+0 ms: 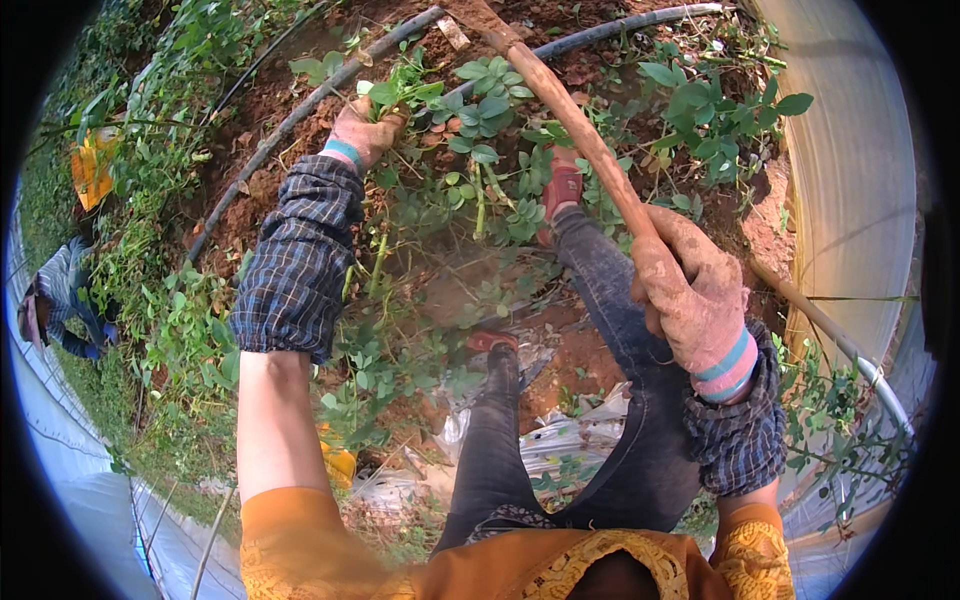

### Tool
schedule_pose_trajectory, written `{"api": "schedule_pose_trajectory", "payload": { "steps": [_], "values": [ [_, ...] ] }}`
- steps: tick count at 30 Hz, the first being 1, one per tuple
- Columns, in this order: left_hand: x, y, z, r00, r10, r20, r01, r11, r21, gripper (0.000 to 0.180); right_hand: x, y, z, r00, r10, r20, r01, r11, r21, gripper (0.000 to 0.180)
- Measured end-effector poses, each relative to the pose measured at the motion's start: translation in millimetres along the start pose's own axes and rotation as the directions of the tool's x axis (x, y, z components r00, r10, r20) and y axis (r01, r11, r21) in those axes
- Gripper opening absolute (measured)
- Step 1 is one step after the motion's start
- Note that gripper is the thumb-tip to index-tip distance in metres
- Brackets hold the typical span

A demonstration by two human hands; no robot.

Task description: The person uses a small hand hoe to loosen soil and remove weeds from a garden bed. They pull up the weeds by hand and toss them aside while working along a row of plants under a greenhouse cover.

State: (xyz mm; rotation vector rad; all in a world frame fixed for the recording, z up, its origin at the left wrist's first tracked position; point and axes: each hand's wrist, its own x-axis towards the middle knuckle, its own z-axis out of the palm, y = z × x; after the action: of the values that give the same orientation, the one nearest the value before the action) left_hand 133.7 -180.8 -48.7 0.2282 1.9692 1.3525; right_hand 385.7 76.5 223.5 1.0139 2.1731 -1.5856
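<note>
My left hand (367, 132), in a soil-stained pink glove with a blue-banded cuff, is closed around a tuft of leafy green weeds (408, 84) at the upper middle. My right hand (692, 285), gloved the same way, grips a slightly curved wooden tool handle (578, 122). The handle slants up and left to the top edge, where its far end looks caked in reddish soil; the tool's head cannot be made out. Leafy plants (490, 105) and cut-looking green stems (480, 215) stand between my hands.
A grey hose (300, 122) curves across the red soil. On the right runs a translucent plastic sheet wall (850, 150) with a pole (812, 312) beside it. Torn plastic film (570, 445) lies by my legs. Another person (68, 295) bends at the far left, near a yellow-orange object (92, 168).
</note>
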Motion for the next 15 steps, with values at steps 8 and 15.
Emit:
{"api": "schedule_pose_trajectory", "payload": {
  "steps": [8, 15],
  "values": [
    [-45, 23, 64, 0.859, -0.377, 0.346, 0.023, 0.704, 0.71, 0.06, -1, 0, 3, 1.0, -0.013, 0.017, 0.014, 0.998, -0.056, 0.05],
    [-46, 74, 73, 0.814, -0.41, 0.411, -0.092, 0.608, 0.789, 0.062, -2, -2, 1, 0.998, -0.018, 0.063, 0.031, 0.978, -0.208, 0.039]
  ]
}}
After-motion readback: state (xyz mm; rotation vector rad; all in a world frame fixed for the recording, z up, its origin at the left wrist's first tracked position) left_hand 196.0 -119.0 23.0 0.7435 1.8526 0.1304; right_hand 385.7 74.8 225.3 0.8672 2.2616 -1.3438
